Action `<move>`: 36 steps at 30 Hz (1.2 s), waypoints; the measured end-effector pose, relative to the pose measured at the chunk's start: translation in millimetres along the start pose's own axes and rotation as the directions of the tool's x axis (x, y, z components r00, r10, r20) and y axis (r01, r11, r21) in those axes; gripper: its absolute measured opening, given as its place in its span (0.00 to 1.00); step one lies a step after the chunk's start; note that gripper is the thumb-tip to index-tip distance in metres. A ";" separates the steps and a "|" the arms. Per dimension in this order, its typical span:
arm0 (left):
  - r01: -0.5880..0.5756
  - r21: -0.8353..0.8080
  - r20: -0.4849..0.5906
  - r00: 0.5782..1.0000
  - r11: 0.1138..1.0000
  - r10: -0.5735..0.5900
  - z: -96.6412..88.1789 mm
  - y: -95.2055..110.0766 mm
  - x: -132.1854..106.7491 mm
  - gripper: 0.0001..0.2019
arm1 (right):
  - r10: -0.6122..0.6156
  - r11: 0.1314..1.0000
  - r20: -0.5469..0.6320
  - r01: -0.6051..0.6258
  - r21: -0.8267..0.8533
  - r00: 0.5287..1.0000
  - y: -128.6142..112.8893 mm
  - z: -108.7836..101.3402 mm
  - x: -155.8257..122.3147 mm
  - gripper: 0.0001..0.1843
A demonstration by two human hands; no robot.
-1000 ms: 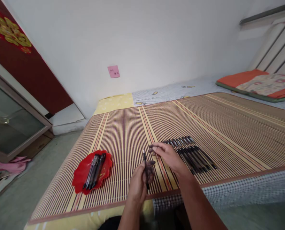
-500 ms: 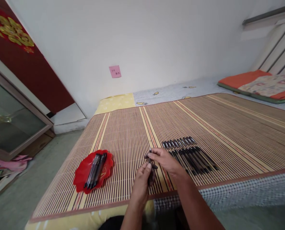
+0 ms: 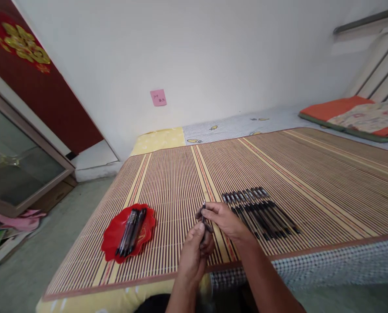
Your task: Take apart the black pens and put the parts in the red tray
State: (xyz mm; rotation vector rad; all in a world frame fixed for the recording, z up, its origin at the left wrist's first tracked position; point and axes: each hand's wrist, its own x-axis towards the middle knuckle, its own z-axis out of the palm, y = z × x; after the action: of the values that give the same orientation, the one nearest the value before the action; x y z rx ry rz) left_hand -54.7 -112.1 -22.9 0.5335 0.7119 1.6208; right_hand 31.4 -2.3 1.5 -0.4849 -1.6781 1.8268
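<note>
Both hands grip one dark pen above the mat, its pale tip pointing up and away from me. My left hand is closed round the lower part. The fingers of my right hand pinch it close to the tip. Much of the barrel is hidden by fingers. To the right lies a row of pen caps, and just below it several uncapped dark pens lie side by side. At the left, a red scalloped dish holds several capped pens.
Everything rests on a striped bamboo mat over a bed with patterned sheets. A folded orange quilt lies at the far right. Behind stands a white wall with a pink note. A glass-fronted cabinet door is at the left.
My left fingers have shifted slightly round the pen's lower part. The right hand keeps its pinch near the tip. The whole view has moved a little.
</note>
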 end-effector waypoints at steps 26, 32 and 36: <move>0.026 -0.068 0.007 1.000 0.997 -0.025 3.0 -1.7 -0.8 0.19 | 0.035 0.998 -0.018 -0.034 0.046 0.999 -2.4 2.0 -1.0 0.15; 0.081 -0.156 0.094 0.993 0.984 -0.067 -0.4 -1.2 -2.2 0.14 | 0.032 0.991 0.048 -0.038 0.128 0.998 -0.7 0.7 -4.4 0.15; 0.094 -0.166 0.119 0.990 0.982 -0.075 -1.0 -0.8 -1.9 0.13 | 0.027 0.977 0.080 -0.043 0.208 0.996 3.4 0.0 -6.0 0.15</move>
State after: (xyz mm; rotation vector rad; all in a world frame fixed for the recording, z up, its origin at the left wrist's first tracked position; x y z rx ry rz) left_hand -54.4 -114.1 -24.1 0.4591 0.4994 1.5430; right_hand 35.3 -6.3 -2.6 -0.3597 -1.5115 2.0439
